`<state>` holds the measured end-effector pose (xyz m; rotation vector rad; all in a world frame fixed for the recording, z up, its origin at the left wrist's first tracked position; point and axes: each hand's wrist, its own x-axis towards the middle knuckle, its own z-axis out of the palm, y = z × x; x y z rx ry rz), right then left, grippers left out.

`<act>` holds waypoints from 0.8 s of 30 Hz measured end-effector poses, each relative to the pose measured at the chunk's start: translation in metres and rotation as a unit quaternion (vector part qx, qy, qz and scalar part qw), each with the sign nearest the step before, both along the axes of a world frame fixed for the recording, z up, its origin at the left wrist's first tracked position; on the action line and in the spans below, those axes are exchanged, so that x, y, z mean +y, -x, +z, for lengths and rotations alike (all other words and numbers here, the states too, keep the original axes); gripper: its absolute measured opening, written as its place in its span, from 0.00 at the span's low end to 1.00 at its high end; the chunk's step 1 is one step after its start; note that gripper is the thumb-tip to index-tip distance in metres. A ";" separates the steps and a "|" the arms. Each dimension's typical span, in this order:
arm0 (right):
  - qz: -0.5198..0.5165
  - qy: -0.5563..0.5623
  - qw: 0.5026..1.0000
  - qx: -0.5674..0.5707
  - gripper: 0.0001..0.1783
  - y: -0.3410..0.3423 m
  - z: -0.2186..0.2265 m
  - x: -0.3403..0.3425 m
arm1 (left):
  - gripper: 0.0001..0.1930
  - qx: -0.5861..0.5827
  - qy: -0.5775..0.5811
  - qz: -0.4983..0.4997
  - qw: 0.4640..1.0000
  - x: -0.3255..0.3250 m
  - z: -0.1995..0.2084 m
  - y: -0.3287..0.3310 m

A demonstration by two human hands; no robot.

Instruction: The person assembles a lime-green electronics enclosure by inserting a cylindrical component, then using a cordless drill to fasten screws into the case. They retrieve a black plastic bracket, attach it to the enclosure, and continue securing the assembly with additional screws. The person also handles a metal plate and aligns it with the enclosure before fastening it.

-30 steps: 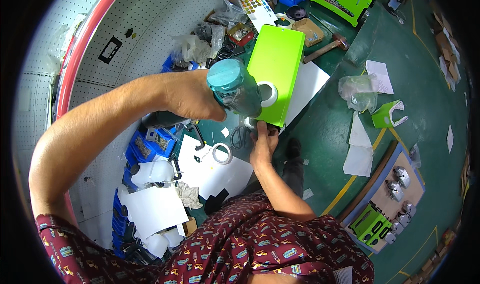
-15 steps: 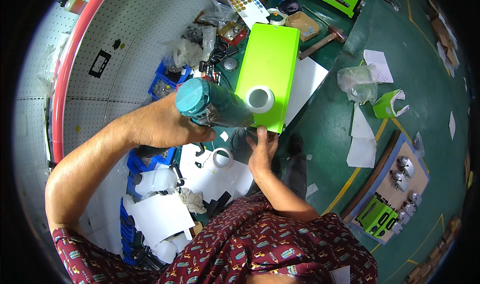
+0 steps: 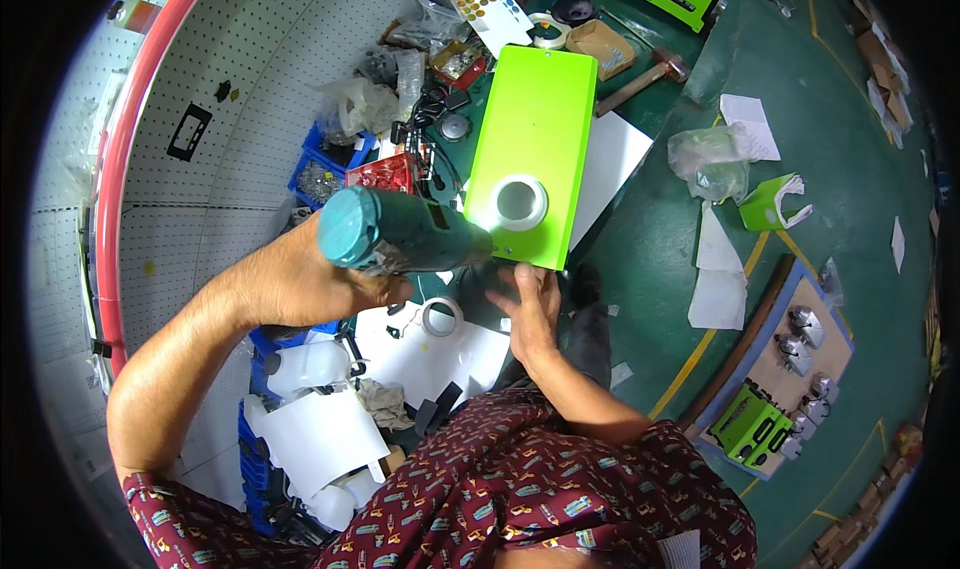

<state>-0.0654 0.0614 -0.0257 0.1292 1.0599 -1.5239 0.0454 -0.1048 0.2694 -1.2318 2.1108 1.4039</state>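
Note:
My left hand (image 3: pixel 310 284) is wrapped round a teal cordless drill (image 3: pixel 400 234). The drill points right, its front end close to the near edge of a bright green metal panel (image 3: pixel 530 119). A white ring (image 3: pixel 519 203) surrounds a round hole in that panel, and a small screw head shows below it. Just under the panel's near edge is my right hand (image 3: pixel 532 314), its fingers apart and the tips at the edge. Whether those fingertips press on the metal, I cannot tell. My left fingers are partly hidden by the drill.
A hammer (image 3: pixel 640 84) and a white sheet (image 3: pixel 615 174) lie right of the panel. Blue bins (image 3: pixel 320 169), a red bin (image 3: pixel 383 174) and cables stand at left. A tape roll (image 3: pixel 441 317) rests on white sheets nearer me. Right, a board (image 3: pixel 780 379) holds lamp-like parts.
My left hand and the drill have shifted left and slightly down. My right hand has dropped slightly and moved a little right at the panel's near edge.

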 end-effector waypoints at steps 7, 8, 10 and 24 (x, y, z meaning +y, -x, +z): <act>0.170 0.150 0.832 0.507 0.10 0.075 0.072 0.013 | 0.22 0.036 0.001 0.061 0.997 0.029 -0.026 -0.054; 0.200 0.187 0.776 0.569 0.11 0.085 0.087 -0.002 | 0.24 0.048 -0.002 0.094 0.994 0.040 -0.032 -0.066; 0.293 0.174 0.664 0.666 0.11 0.096 0.113 -0.028 | 0.21 0.069 -0.002 0.116 0.991 0.054 -0.043 -0.073; 0.399 0.124 0.518 0.746 0.10 0.093 0.097 -0.061 | 0.25 0.149 -0.052 0.310 0.938 0.152 -0.118 -0.144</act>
